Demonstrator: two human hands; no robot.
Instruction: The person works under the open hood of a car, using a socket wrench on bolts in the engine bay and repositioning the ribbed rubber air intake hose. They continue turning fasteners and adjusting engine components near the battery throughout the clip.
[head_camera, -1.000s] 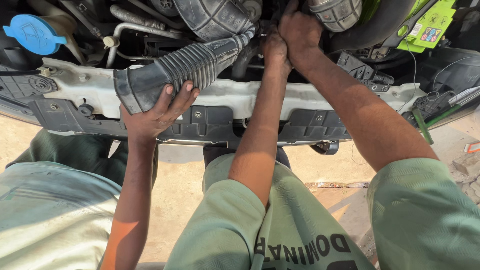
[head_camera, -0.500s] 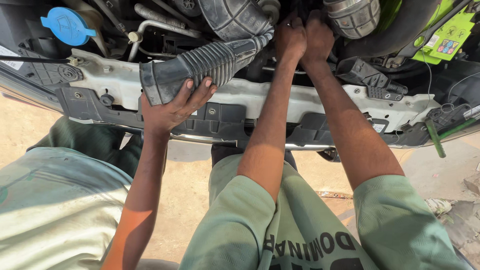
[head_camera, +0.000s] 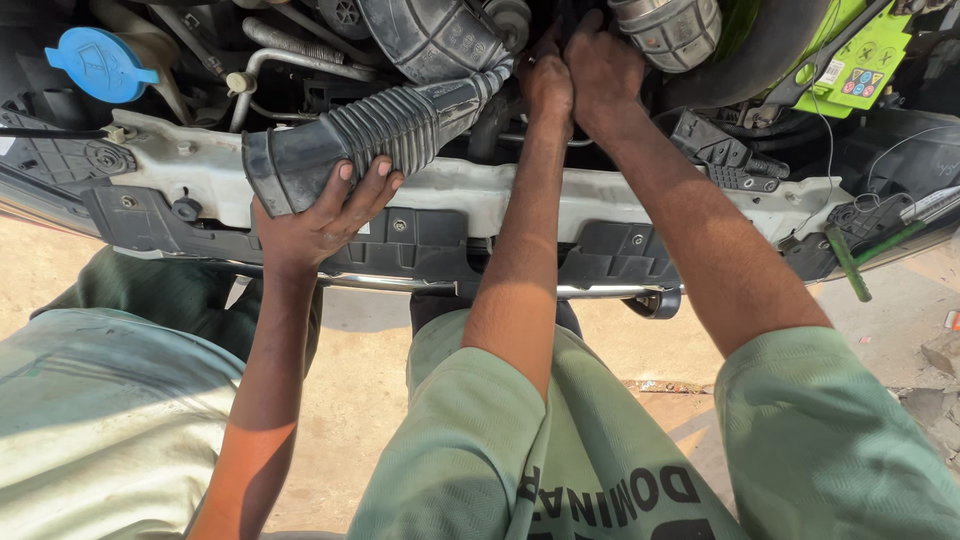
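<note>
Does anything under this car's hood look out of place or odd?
Yes. The black ribbed air hose lies loose across the grey front crossbar, its open end unattached, steadied by a co-worker's hand. The person's left hand and right hand reach deep beside it.

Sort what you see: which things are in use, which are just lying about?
In use: left hand and right hand, reaching past the white crossbar; ribbed air duct, gripped by a co-worker's hand.
Lying about: blue cap; green box; green stick.
</note>
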